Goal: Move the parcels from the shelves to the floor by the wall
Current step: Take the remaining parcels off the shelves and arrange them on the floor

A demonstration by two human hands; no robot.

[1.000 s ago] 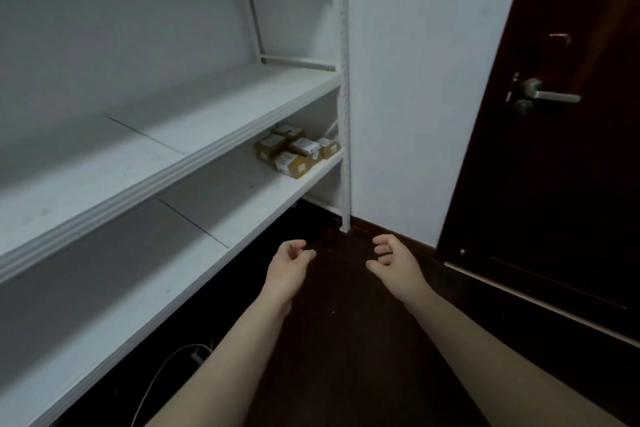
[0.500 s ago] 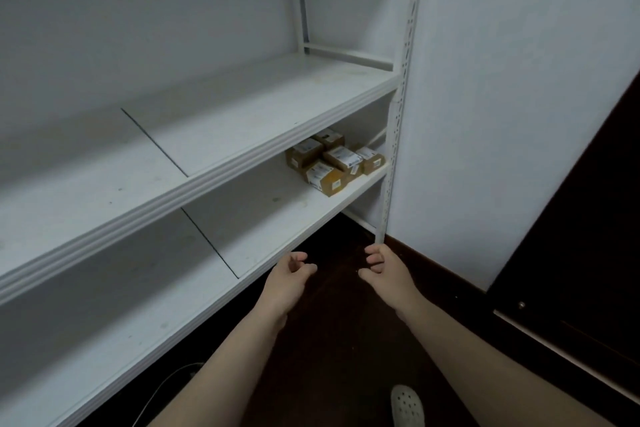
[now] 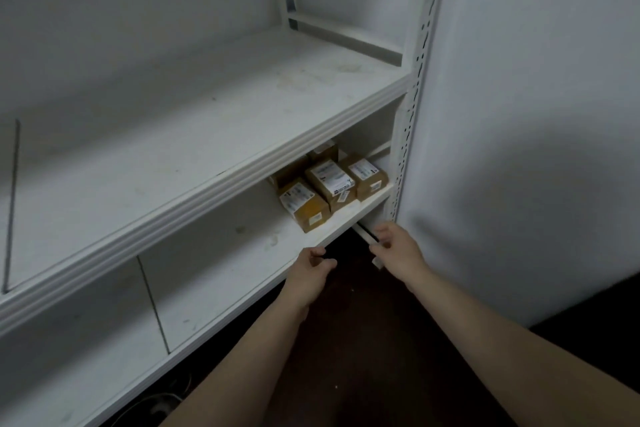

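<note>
Left hand [image 3: 310, 274] is held out low in front, fingers loosely curled, thumb near the fingertips, nothing in it. It sits right at the front edge of the lower shelf [image 3: 225, 253]. Just to its right, with a small gap between, is the right hand [image 3: 398, 248], also loosely curled and empty. Its fingertips overlap a low white rail [image 3: 363, 231] under the shelf; touching or not, can't tell.

Just beyond both hands and a little above sit the parcels [image 3: 329, 184], a tight cluster of small brown cardboard boxes with white labels [image 3: 362, 170]. They are on the lower shelf at its far right end, near the front edge. One lies nearest the left hand, two more are side by side behind it, and others are tucked further back, partly hidden.

Over the parcels runs the upper shelf [image 3: 207, 121], white and scuffed. Right of the right hand, a white perforated post [image 3: 414, 87] rises beside the pale wall [image 3: 536, 114]. Below the hands and forearms is dark floor [image 3: 353, 340], meeting that wall.
</note>
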